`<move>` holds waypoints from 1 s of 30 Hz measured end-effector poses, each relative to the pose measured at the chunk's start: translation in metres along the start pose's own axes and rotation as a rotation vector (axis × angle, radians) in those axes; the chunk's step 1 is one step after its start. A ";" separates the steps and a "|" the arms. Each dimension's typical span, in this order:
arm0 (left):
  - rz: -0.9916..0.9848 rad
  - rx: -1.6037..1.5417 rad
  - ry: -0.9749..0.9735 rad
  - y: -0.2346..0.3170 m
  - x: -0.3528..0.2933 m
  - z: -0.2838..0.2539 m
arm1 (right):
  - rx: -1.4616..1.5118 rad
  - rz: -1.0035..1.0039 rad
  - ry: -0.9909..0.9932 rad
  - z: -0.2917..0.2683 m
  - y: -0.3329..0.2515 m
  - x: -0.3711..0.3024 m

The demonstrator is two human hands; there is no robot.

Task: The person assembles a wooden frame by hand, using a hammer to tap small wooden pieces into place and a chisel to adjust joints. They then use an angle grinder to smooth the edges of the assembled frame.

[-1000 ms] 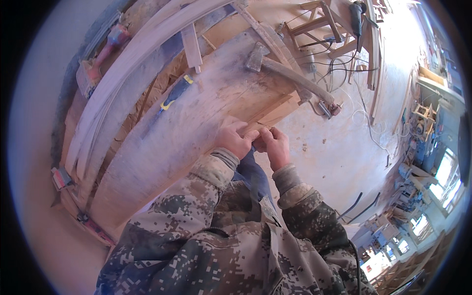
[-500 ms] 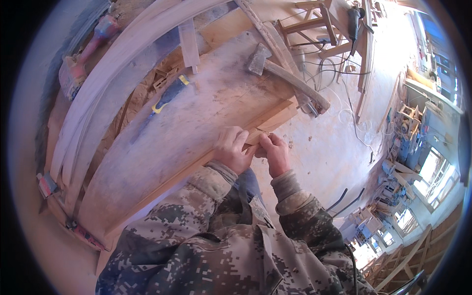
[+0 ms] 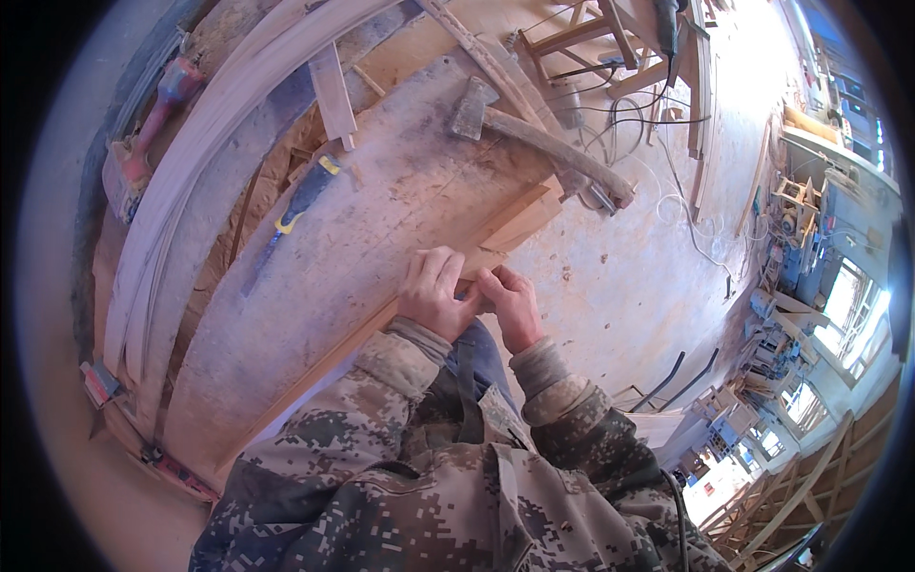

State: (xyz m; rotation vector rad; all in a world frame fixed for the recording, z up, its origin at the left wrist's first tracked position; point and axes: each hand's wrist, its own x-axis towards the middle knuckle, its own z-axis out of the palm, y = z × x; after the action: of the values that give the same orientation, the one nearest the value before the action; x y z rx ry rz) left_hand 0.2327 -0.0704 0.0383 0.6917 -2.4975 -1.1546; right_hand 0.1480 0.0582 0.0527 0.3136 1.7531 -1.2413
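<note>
My left hand (image 3: 435, 291) lies flat on a narrow wooden strip (image 3: 496, 238) at the front edge of a dusty workbench (image 3: 315, 286), fingers pressing down on it. My right hand (image 3: 512, 303) is closed against the same strip right beside it, fingertips pinching at the wood; whatever small thing it may hold is hidden. Both camouflage sleeves come up from the lower edge. An axe (image 3: 534, 138) with a wooden handle rests on the bench beyond my hands. A blue-and-yellow-handled chisel (image 3: 291, 214) lies to the left.
Long curved wooden laths (image 3: 191, 162) run along the bench's far left side, with a red-handled clamp (image 3: 157, 105) by them. Wooden frames and cables (image 3: 648, 105) cover the dusty floor ahead. Benches and windows stand at the right.
The view has shifted and drawn a little closer to the bench. My hands have stayed together on the strip at the bench edge, barely moving.
</note>
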 end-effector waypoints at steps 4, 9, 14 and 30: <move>-0.034 0.054 -0.077 -0.008 -0.013 -0.011 | -0.095 -0.123 0.106 -0.032 -0.013 0.007; -0.067 0.165 -0.179 -0.032 -0.059 -0.054 | -0.737 -0.671 0.707 -0.105 -0.049 0.051; -0.138 0.300 -0.198 -0.052 -0.102 -0.092 | -1.221 -0.825 0.642 -0.143 -0.101 0.109; -0.093 0.208 -0.170 -0.060 -0.097 -0.070 | -1.482 -1.128 -0.066 -0.053 -0.205 0.090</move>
State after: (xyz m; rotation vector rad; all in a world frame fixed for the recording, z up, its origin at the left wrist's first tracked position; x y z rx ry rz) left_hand 0.3635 -0.0951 0.0293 0.8024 -2.7844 -1.0320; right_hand -0.0626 -0.0166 0.1079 -1.6900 2.3118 -0.2196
